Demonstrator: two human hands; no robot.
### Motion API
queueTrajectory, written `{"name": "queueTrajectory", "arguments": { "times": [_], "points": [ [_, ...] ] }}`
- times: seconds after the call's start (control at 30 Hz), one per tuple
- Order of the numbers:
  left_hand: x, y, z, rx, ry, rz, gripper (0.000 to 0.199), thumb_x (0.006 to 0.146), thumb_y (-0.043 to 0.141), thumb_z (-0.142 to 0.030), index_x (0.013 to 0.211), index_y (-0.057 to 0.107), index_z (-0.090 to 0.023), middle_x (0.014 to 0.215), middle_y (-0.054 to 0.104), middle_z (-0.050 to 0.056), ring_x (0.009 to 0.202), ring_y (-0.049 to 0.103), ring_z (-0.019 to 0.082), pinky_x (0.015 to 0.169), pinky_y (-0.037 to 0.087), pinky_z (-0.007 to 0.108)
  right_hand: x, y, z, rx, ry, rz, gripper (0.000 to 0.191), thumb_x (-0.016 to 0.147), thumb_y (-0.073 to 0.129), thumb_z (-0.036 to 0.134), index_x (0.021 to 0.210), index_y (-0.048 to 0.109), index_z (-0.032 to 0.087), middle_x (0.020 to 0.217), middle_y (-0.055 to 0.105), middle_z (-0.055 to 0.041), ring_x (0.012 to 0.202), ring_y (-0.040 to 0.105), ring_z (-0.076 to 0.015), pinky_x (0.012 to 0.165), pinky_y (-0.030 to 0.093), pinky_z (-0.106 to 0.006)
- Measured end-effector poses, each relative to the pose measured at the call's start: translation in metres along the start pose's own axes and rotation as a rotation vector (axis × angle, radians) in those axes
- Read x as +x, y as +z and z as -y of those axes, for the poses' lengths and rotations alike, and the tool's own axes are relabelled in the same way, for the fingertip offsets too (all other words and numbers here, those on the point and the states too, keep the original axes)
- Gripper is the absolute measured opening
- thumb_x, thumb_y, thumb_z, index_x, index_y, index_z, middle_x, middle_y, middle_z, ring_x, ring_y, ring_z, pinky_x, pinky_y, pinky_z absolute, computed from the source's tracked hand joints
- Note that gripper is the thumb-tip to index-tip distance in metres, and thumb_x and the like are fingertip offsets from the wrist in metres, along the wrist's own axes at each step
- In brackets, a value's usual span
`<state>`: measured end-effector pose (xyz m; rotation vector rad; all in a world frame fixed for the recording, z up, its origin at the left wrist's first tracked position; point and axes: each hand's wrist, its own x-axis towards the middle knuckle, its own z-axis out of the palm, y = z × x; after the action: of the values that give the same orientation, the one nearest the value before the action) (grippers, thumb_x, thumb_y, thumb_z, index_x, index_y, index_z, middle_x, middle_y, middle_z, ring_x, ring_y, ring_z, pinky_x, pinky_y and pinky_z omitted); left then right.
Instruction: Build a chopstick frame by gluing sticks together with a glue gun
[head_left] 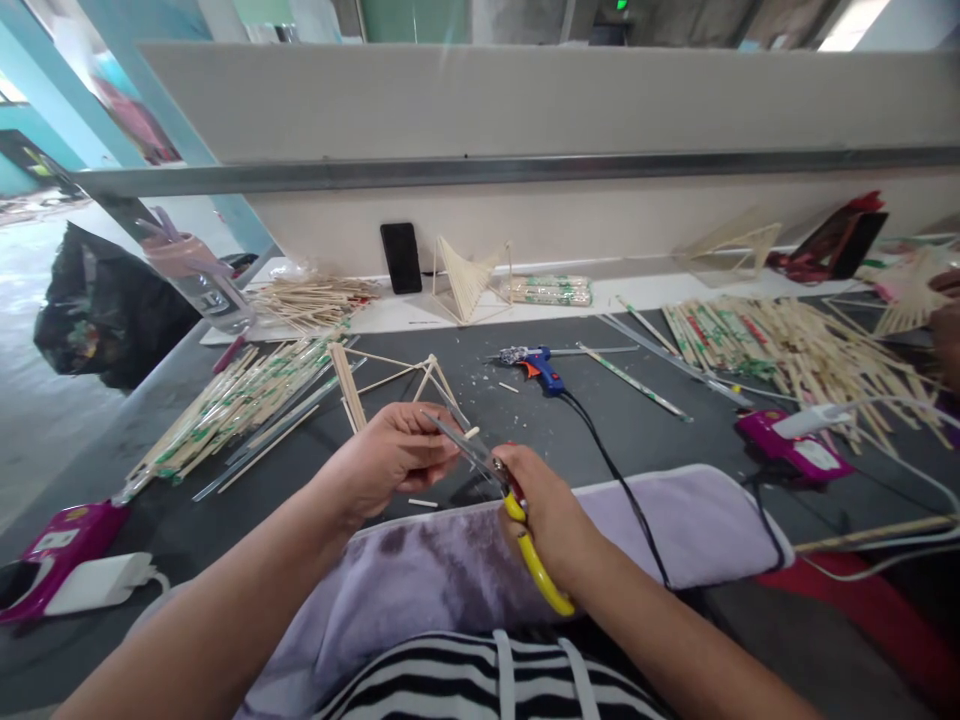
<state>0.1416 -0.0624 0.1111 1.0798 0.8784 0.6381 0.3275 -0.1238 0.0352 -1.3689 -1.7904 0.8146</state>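
Observation:
My right hand [546, 515] grips a pair of scissors [541, 575] with yellow handles, its blades spread and pointing to the upper left. Closed in a pinch, my left hand [405, 448] holds a thin wooden stick [471, 433], whose pale end shows by the blades. Whether the blades touch the stick I cannot tell. Just behind my left hand is a frame of glued wooden sticks [390, 370], partly hidden by my fingers. A blue glue gun [541, 372] lies beyond my right hand, its black cord running toward me.
Bundles of wrapped sticks [247, 405] lie at left, and a large pile of sticks [780, 350] at right. A finished stick model [469, 280] and a phone [401, 258] stand at the back. Purple power strips [795, 447] sit on both sides. A lilac cloth [660, 520] covers the front edge.

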Motion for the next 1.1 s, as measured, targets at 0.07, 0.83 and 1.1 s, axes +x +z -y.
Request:
{"name": "queueTrajectory", "arguments": {
  "times": [0.07, 0.83, 1.1],
  "points": [
    [0.001, -0.002, 0.000, -0.043, -0.039, 0.027, 0.016, 0.066, 0.070, -0.023, 0.067, 0.057, -0.013, 0.044, 0.048, -0.003, 0.035, 0.030, 0.003, 0.031, 0.014, 0.011, 0.001, 0.000, -0.001, -0.007, -0.009, 0.005, 0.034, 0.067, 0.048, 0.010, 0.097, 0.054, 0.026, 0.076, 0.050, 0.0014, 0.071, 0.052, -0.0151, 0.057, 0.040, -0.022],
    [0.016, 0.002, 0.013, 0.434, 0.186, -0.259, 0.016, 0.077, 0.056, -0.026, 0.066, 0.056, -0.015, 0.049, 0.048, -0.005, 0.038, 0.038, 0.004, 0.036, 0.027, 0.015, 0.013, 0.006, -0.013, -0.132, -0.004, -0.031, 0.052, 0.060, 0.045, 0.006, 0.109, 0.051, 0.022, 0.092, 0.056, -0.0020, 0.078, 0.053, -0.0156, 0.071, 0.043, -0.028],
    [0.016, 0.001, 0.008, 0.153, 0.072, -0.086, 0.015, 0.075, 0.063, -0.027, 0.072, 0.056, -0.014, 0.045, 0.049, -0.005, 0.030, 0.030, 0.002, 0.030, 0.017, 0.013, 0.011, 0.009, -0.021, -0.065, -0.061, -0.071, 0.052, 0.060, 0.044, 0.007, 0.109, 0.051, 0.022, 0.096, 0.057, -0.0015, 0.078, 0.054, -0.0139, 0.072, 0.045, -0.026]
  ]
}}
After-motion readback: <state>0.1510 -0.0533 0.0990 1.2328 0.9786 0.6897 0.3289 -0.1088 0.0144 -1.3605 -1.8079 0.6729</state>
